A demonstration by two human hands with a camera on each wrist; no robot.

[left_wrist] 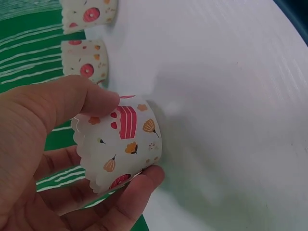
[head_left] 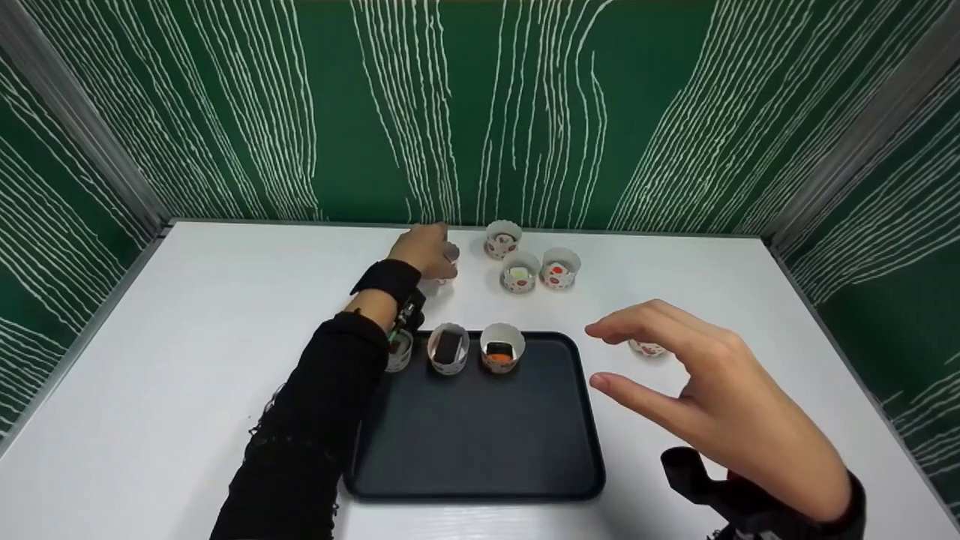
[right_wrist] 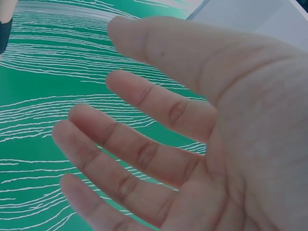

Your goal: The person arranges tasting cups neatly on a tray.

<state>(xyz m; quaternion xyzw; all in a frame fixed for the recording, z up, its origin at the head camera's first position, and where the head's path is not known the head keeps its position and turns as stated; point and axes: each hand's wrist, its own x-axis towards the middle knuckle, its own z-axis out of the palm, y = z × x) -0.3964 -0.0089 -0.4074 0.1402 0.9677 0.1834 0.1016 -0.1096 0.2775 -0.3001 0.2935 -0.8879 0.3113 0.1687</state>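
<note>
Near the back edge of the table my left hand (head_left: 424, 251) grips a paper baking cup (left_wrist: 127, 139) printed with cakes and flowers. The thumb presses one side and the fingers curl round the other; its contents are hidden. My right hand (head_left: 712, 390) hovers to the right of the tray, thumb and fingers spread and holding nothing. Three such cups stand along the far edge of the black tray (head_left: 480, 427). The right one (head_left: 502, 348) holds something black and orange, the middle one (head_left: 448, 349) a dark block. My left sleeve partly covers the left one (head_left: 399, 351).
Three more cups stand at the back: one (head_left: 502, 240) by the wall, one (head_left: 520, 271) with a pale yellow-green piece and one (head_left: 560, 268) with a red piece. Another cup (head_left: 648, 348) is mostly behind my right hand. Green walls (head_left: 480, 112) with white lines border the white table (head_left: 187, 360).
</note>
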